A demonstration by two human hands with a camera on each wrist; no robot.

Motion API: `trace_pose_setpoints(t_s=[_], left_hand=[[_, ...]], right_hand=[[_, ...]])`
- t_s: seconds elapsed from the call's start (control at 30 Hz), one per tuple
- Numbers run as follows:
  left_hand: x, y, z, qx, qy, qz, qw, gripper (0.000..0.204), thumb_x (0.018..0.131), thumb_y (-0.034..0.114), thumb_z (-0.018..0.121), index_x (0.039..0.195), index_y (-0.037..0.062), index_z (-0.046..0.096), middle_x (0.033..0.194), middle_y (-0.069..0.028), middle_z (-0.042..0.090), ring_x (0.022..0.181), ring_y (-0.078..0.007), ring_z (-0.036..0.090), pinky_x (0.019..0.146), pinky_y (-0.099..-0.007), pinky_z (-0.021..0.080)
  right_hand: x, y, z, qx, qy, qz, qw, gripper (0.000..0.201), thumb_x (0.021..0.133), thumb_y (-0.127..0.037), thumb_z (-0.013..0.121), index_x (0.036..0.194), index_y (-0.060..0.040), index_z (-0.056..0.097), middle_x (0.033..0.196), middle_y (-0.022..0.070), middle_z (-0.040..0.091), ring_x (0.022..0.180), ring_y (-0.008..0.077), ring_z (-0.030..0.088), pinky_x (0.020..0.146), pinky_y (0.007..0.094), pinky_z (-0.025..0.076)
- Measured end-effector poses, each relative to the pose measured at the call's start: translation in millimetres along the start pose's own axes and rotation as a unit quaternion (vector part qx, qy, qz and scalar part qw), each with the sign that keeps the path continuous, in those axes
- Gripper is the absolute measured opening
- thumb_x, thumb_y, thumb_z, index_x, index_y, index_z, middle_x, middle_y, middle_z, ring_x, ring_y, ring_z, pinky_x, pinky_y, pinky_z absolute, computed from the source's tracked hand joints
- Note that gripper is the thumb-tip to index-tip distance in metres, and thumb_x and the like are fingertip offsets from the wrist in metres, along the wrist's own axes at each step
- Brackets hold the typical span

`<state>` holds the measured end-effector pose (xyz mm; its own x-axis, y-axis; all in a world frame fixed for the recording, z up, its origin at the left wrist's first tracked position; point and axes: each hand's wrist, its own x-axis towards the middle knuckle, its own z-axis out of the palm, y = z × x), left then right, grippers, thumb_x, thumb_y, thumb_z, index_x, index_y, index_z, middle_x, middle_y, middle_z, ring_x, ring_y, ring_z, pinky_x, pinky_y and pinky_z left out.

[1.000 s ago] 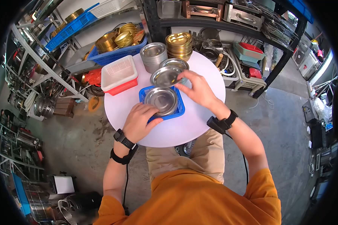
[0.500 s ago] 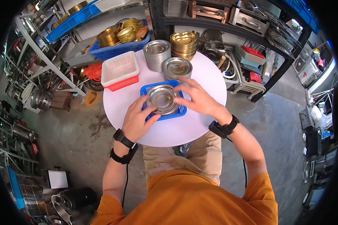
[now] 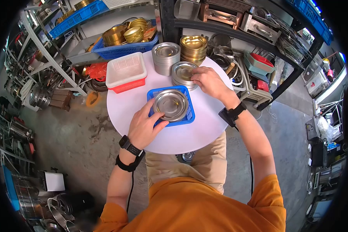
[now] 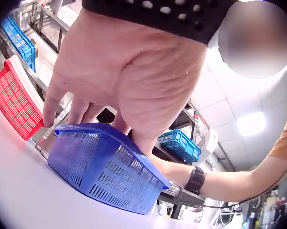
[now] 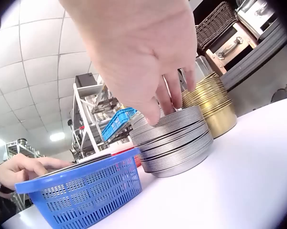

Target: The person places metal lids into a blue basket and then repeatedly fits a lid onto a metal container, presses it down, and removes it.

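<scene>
A shallow round silver metal plate lies on top in the small blue basket. My left hand rests at its left side, fingers spread and fingertips on the rim. In the left wrist view the fingers reach over the basket's wall. Farther back stands a stack of like silver plates. My right hand is at the right edge of that stack, thumb and fingertips pinching the top plate's rim. In the right wrist view the thumb lies outside the rim, the fingers over it.
Behind are a taller stack of silver plates and a stack of gold heart-shaped dishes. A white basket nested in a red one stands at the left of the round white table. Loaded shelves surround the table.
The plate my right hand carried one second ago now lies in the blue basket. That hand released it and moved back to the stack. My left hand stays by the basket.
</scene>
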<state>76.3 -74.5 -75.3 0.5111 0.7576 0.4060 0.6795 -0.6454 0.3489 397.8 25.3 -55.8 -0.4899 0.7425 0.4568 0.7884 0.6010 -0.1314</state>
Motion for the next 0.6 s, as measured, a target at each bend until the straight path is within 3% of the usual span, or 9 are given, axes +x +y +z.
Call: trace_pose_setpoints(t_s=[0.03, 0.23, 0.6], left_hand=[[0.2, -0.5, 0.3, -0.002, -0.002, 0.002, 1.0, 0.036, 0.091, 0.035, 0.078, 0.115, 0.0075, 0.077, 0.15, -0.0265, 0.053, 0.123, -0.0438, 0.062, 0.104, -0.048, 0.051], [-1.0, -1.0, 1.2, 0.001, 0.008, 0.007, 1.0, 0.036, 0.09, 0.034, 0.078, 0.114, 0.0078, 0.078, 0.15, -0.0264, 0.053, 0.122, -0.0438, 0.063, 0.104, -0.0479, 0.05], [-1.9, -1.9, 1.5, 0.002, 0.003, 0.005, 1.0, 0.037, 0.091, 0.036, 0.077, 0.116, 0.0086, 0.077, 0.15, -0.0267, 0.053, 0.123, -0.0436, 0.062, 0.104, -0.048, 0.05]], right_hand=[[0.3, -0.5, 1.0, -0.022, 0.005, -0.022, 1.0, 0.017, 0.088, -0.008, 0.071, 0.104, -0.0053, 0.078, 0.12, 0.0104, 0.074, 0.117, 0.0297, 0.067, 0.104, 0.0447, 0.05], [4.3, -6.2, -0.4, -0.065, -0.031, -0.029, 0.997, 0.017, 0.089, -0.01, 0.069, 0.103, -0.0038, 0.076, 0.119, 0.0097, 0.073, 0.116, 0.0273, 0.067, 0.103, 0.044, 0.05], [8.9, -7.5, -8.9, -0.027, -0.042, 0.007, 0.999, 0.011, 0.087, -0.008, 0.072, 0.097, -0.0029, 0.071, 0.106, 0.0119, 0.072, 0.103, 0.0326, 0.07, 0.095, 0.0457, 0.054]])
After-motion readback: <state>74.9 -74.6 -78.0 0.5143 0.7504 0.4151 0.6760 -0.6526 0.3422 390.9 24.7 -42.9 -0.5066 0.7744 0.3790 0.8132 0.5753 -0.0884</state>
